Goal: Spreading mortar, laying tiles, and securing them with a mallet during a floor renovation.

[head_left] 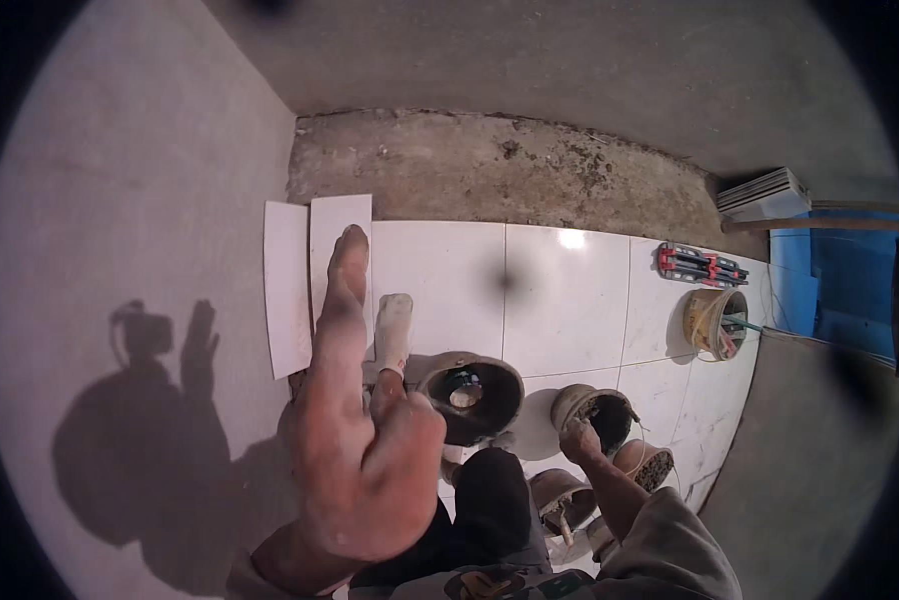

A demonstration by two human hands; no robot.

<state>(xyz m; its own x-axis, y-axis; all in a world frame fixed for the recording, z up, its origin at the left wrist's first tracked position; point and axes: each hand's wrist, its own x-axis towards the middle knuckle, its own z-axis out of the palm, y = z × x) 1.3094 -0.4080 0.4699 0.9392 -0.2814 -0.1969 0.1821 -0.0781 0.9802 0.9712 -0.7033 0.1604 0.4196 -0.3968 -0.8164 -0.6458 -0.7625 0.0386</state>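
My left hand (370, 450) is raised close to the view, fingers stretched forward and seen edge-on, holding nothing that I can see. Past it on the white floor tiles (570, 290), a pale elongated thing (395, 325) is partly covered by the hand; I cannot tell its kind. Lower right, my right hand (578, 440) is closed on the near rim of a mortar-stained bucket (560, 408) with a dark inside. Between my hands stands a dark round tub (505, 420) with a small container (464, 390) in it.
More buckets (645, 465) stand beside my right arm. A tile cutter (703, 265) and a yellowish bucket of tools (705, 325) are at right. Two white tile pieces (288, 290) lie along the left wall. Bare concrete (420, 165) lies beyond the tiles, with stacked tiles (765, 192) at far right.
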